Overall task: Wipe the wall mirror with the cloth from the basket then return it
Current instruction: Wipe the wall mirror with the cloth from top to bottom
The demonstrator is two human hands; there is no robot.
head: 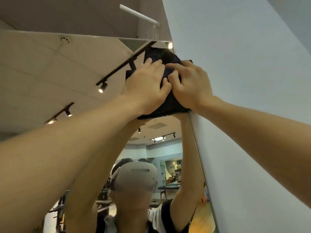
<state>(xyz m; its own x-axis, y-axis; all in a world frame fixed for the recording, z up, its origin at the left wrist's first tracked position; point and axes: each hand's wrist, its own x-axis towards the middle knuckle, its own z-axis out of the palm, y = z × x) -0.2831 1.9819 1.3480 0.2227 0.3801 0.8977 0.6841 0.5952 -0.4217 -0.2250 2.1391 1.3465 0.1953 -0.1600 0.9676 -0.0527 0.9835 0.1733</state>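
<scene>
- Up near the top right corner of the wall mirror [50,73], both hands press a dark cloth [168,105] against the glass.
- The left hand [144,88] lies flat on the cloth with its fingers fairly straight and pointing upward; its thumb reaches toward the other hand.
- The right hand [190,84] sits just beside it, touching it, with its fingers curled and bunching a fold of the cloth under the fingertips.
- The cloth is crumpled; its upper part shows above the fingers and its lower edge hangs below both wrists, close to the mirror's right edge.
- A pale wall [252,81] runs along the right of the mirror, meeting it at a thin frame line.
- Reflected in the glass are both raised forearms, a grey headset [136,177] worn by the person, black track lights [102,85] on the ceiling, and a room with furniture far behind.
- A white pipe [139,14] juts out above the mirror's top edge.
</scene>
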